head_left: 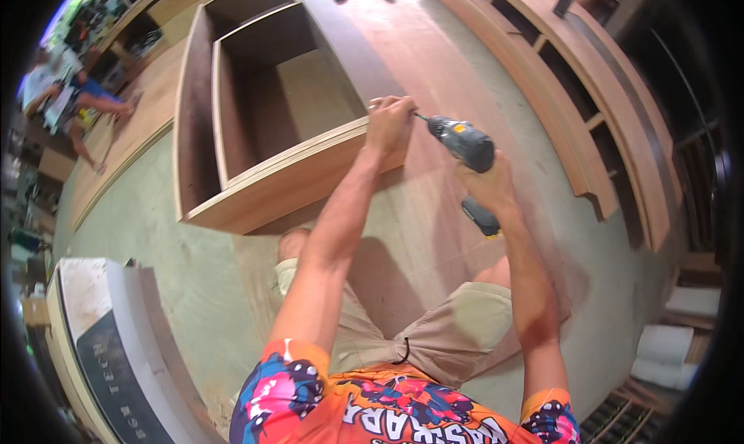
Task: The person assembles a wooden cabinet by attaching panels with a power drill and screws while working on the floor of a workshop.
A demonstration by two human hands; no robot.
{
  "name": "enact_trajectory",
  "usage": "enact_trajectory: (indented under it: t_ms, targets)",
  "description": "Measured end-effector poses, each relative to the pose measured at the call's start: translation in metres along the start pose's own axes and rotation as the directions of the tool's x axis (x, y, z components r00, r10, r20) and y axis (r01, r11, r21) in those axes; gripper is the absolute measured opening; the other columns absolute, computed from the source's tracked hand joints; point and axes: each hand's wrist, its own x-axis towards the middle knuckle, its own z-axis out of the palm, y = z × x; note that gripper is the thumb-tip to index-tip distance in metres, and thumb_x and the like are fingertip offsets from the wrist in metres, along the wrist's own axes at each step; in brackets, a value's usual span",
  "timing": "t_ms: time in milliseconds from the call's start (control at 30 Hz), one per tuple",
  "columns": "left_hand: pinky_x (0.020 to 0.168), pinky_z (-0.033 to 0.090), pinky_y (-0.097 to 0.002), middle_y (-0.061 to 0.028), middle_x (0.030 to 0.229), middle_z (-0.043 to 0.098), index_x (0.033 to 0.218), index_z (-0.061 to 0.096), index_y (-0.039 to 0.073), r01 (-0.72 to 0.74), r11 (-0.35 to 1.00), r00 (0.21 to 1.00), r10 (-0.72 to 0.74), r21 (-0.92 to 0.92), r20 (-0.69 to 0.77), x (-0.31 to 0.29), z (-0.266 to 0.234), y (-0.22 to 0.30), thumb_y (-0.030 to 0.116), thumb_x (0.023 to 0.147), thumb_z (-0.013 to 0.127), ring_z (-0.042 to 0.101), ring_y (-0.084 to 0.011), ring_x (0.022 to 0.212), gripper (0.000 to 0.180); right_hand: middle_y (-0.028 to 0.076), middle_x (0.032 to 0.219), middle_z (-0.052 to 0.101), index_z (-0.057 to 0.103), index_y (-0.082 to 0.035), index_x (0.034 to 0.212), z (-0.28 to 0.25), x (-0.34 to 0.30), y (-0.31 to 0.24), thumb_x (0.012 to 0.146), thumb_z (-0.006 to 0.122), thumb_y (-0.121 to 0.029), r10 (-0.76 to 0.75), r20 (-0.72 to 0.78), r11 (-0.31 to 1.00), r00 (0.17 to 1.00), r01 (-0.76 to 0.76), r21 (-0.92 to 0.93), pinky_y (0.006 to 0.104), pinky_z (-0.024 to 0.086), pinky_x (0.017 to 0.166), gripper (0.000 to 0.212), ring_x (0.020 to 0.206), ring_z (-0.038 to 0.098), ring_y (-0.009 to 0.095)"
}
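Observation:
A dark grey cordless drill (465, 143) with yellow marks is gripped by its handle in my right hand (494, 182). Its thin bit (421, 117) points left, toward my left hand (390, 122). That hand is closed at the near right corner of an open wooden cabinet (287, 182), fingers curled against the edge where bit and wood come close. Anything small between those fingers is hidden. The cabinet lies on the floor with a dark-faced inner box, its pale layered edges turned up toward me.
Long curved wooden frames (535, 80) with openings stand to the right. A white and dark carton (101, 320) is at the lower left. Two people (66, 95) sit far left by a long wooden panel (128, 161). White rolls (665, 351) are at the right edge.

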Motion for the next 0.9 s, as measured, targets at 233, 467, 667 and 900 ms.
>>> enact_trajectory:
  t_ms: [233,467,667,900]
  targets:
    - [0.091,0.051,-0.0437,-0.0053,0.084,0.075,0.087,0.066,0.012,-0.072,0.988,0.983,0.046,0.140,0.180,0.006,-0.007,-0.003,0.016,0.093,0.071,0.074,-0.0259,0.093,0.009,0.019,0.073,0.071,0.075,0.001,0.090,0.010,-0.009,0.012,0.082,0.073,-0.018,-0.026,-0.030,0.999,0.999,0.028,0.036,0.0434,0.056,0.069,0.021,0.070,0.075,0.026]
    - [0.085,0.053,-0.0462,-0.0058,0.090,0.072,0.092,0.061,0.010,-0.241,0.957,0.969,0.229,0.162,0.092,-0.002,-0.007,0.020,0.014,0.093,0.071,0.070,-0.0277,0.097,0.011,0.005,0.070,0.068,0.073,0.000,0.094,-0.001,-0.048,0.047,0.084,0.077,-0.016,0.094,-0.028,0.924,0.995,-0.077,0.375,0.0358,0.055,0.060,0.019,0.061,0.067,0.015]
    - [0.080,0.056,-0.0565,-0.0250,0.096,0.072,0.106,0.055,0.003,0.474,0.818,0.715,-0.574,0.327,0.399,-0.220,0.006,0.008,0.008,0.088,0.069,0.073,-0.0446,0.093,0.024,0.001,0.069,0.065,0.073,-0.003,0.100,0.023,-0.081,0.084,0.088,0.076,-0.010,0.348,0.043,0.656,0.936,-0.276,0.703,0.0303,0.049,0.050,0.015,0.053,0.060,0.010]
    - [0.096,0.060,-0.0564,-0.0303,0.118,0.072,0.129,0.051,-0.001,0.666,0.604,0.304,-0.756,0.438,0.580,-0.368,0.039,0.034,0.010,0.093,0.066,0.072,-0.0487,0.112,0.041,0.002,0.061,0.065,0.074,-0.002,0.080,0.039,-0.084,0.117,0.084,0.078,-0.020,0.402,0.066,0.820,0.913,-0.391,0.418,0.0323,0.052,0.055,0.019,0.055,0.066,0.013]
